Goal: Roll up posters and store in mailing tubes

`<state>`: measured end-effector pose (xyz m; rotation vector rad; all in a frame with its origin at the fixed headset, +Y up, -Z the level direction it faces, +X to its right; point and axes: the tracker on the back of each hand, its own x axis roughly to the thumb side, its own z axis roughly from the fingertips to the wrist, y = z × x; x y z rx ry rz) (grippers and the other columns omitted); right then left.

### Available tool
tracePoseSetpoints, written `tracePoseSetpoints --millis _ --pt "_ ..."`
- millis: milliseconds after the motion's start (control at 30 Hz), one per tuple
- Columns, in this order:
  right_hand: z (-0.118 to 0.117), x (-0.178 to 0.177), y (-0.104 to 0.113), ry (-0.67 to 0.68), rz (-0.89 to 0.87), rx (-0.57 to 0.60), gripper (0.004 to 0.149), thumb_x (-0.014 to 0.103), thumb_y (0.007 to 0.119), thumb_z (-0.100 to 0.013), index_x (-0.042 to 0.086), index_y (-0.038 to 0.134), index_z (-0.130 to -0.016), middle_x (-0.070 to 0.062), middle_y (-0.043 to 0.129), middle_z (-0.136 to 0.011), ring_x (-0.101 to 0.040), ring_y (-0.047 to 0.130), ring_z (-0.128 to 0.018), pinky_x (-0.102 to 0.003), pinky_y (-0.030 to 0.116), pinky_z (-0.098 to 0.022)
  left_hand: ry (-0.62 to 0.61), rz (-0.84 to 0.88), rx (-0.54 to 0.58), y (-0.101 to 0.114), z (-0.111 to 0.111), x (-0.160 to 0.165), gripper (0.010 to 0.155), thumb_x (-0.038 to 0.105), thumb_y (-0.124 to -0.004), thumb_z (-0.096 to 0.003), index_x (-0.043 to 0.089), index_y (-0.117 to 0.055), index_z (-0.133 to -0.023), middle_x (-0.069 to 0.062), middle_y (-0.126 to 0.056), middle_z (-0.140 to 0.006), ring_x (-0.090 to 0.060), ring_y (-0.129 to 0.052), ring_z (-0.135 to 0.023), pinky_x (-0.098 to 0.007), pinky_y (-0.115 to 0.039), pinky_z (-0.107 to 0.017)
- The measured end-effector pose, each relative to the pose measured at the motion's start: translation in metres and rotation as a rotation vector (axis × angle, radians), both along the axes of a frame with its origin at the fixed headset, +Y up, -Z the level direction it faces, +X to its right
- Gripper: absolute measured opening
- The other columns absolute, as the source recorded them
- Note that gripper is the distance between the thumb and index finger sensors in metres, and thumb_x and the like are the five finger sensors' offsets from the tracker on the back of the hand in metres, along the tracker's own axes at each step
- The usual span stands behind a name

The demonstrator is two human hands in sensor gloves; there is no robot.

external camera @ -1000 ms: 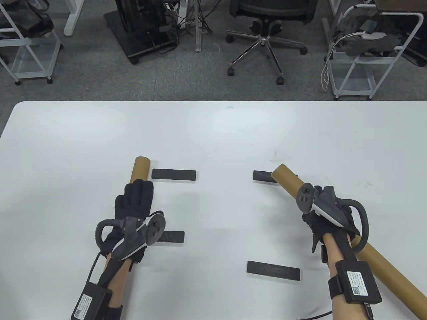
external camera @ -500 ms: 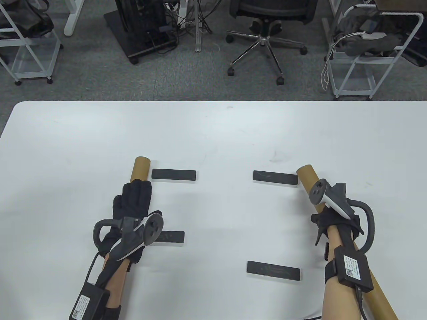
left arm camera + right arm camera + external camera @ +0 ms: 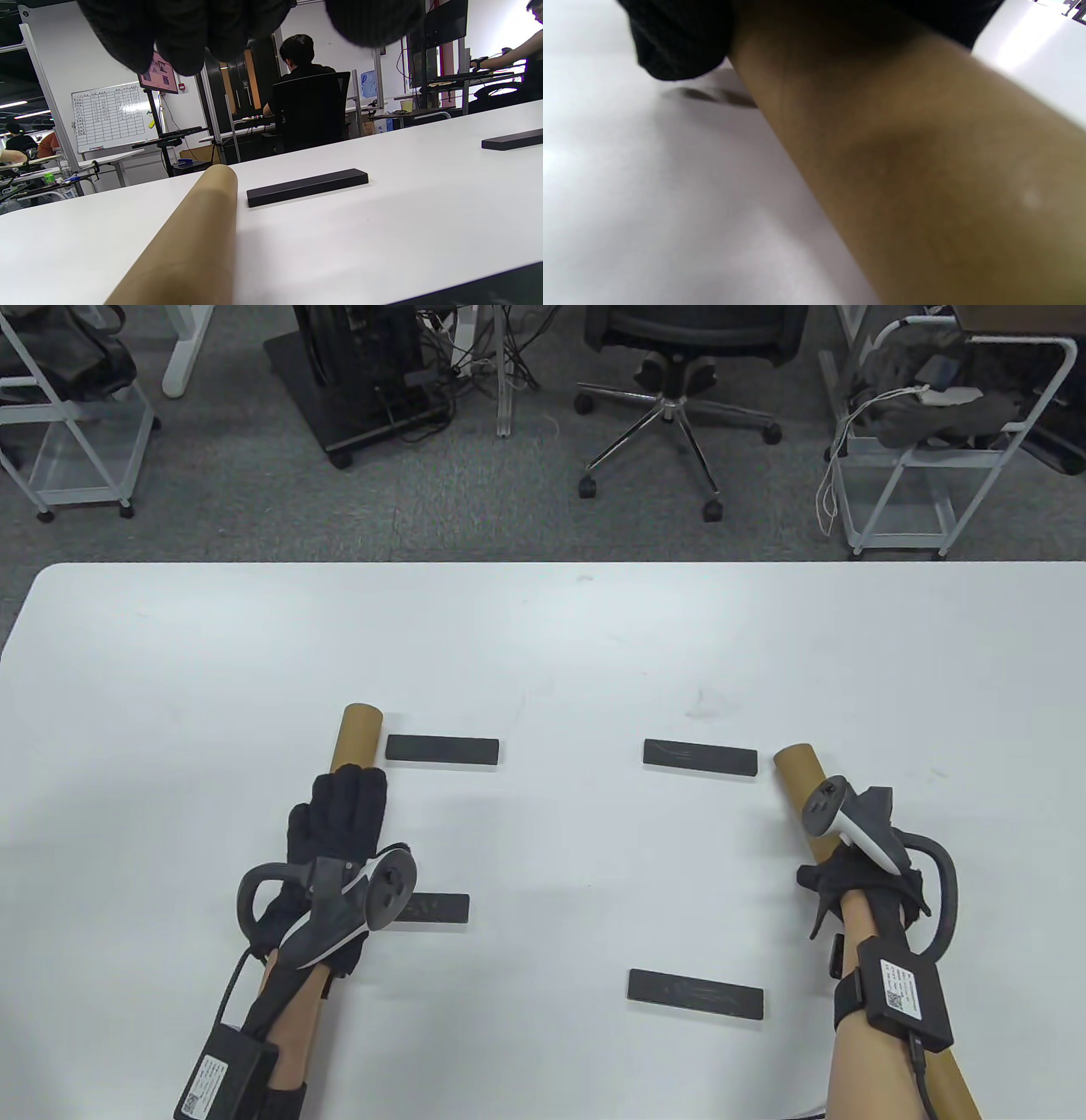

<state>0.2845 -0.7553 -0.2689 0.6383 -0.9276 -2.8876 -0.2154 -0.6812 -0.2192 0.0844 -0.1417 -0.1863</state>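
Two brown cardboard mailing tubes lie on the white table (image 3: 543, 645). The left tube (image 3: 358, 734) (image 3: 199, 228) runs from the near left towards the table's middle. My left hand (image 3: 346, 791) rests flat on it with straight fingers (image 3: 182, 38). The right tube (image 3: 797, 770) (image 3: 903, 169) runs from the bottom right corner up and slightly left. My right hand (image 3: 859, 884) grips it near its far end, the glove (image 3: 678, 38) wrapped round it. No poster shows in any view.
Four flat black bars lie between the tubes: two far ones (image 3: 442, 749) (image 3: 700, 757) and two near ones (image 3: 437, 908) (image 3: 695, 993). Beyond the table's far edge stand an office chair (image 3: 679, 356) and wire carts (image 3: 933, 458). A seated person (image 3: 305, 84) shows in the left wrist view.
My right hand has swung the right tube's far end to the right, off the far right bar, so it now lies nearly parallel to the left tube. The left hand stayed put.
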Motion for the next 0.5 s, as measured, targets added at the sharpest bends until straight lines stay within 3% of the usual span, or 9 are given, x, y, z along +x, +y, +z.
tracePoseSetpoints --millis 300,500 --pt "0.004 -0.007 0.010 0.004 0.039 0.047 0.095 0.047 0.068 -0.049 -0.008 0.022 -0.111 -0.032 0.047 -0.113 -0.056 0.065 -0.097 -0.066 0.066 -0.067 0.008 0.008 0.005 0.002 0.000 -0.002 0.083 0.050 -0.060 -0.0516 0.010 -0.033 -0.120 -0.021 -0.046 -0.126 -0.045 -0.061 -0.112 -0.059 -0.060 -0.081" --pt "0.006 -0.035 0.041 0.101 0.108 0.172 0.093 0.044 0.065 -0.051 -0.006 0.016 -0.111 -0.035 0.036 -0.116 -0.062 0.052 -0.101 -0.073 0.054 -0.070 0.005 0.006 0.008 0.002 0.000 -0.002 0.083 0.050 -0.060 -0.0515 0.010 -0.033 -0.120 -0.021 -0.046 -0.126 -0.045 -0.061 -0.112 -0.059 -0.060 -0.080"
